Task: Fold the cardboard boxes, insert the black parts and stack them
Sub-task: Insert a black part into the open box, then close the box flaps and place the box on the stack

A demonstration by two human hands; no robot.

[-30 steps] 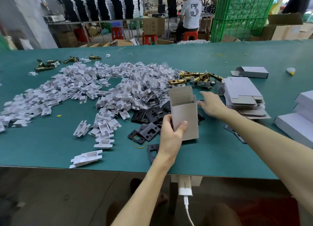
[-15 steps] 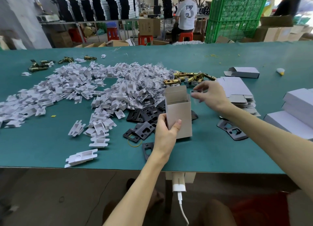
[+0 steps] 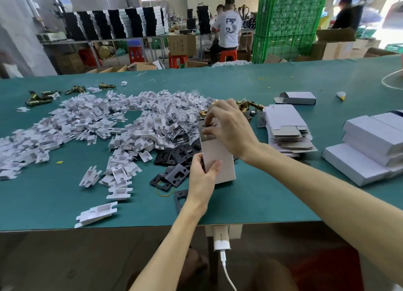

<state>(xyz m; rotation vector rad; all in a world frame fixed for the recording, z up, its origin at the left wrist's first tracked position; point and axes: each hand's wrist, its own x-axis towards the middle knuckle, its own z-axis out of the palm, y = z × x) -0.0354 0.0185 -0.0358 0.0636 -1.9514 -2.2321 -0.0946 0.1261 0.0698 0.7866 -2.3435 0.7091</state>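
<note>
My left hand [image 3: 202,177] grips a grey cardboard box [image 3: 220,160] upright above the green table [image 3: 65,203], thumb on its front. My right hand [image 3: 229,125] is over the box's open top, fingers curled, pinching a small dark part [image 3: 206,126] at the opening. Black flat parts [image 3: 174,160] lie in a heap just left of the box, and one more [image 3: 180,200] lies near the table's front edge. Flat unfolded boxes [image 3: 285,125] sit in a stack to the right. Finished white boxes [image 3: 370,147] are stacked at the far right.
A wide pile of white plastic inserts [image 3: 76,125] covers the table's left half. Brass hardware [image 3: 250,106] lies behind my right hand, more brass hardware [image 3: 41,98] at the far left. One folded box [image 3: 297,98] lies farther back. People work by green crates [image 3: 285,27] beyond the table.
My right hand rose from the table at the right and moved left to the box's open top, carrying a small part. My left hand kept holding the box upright.
</note>
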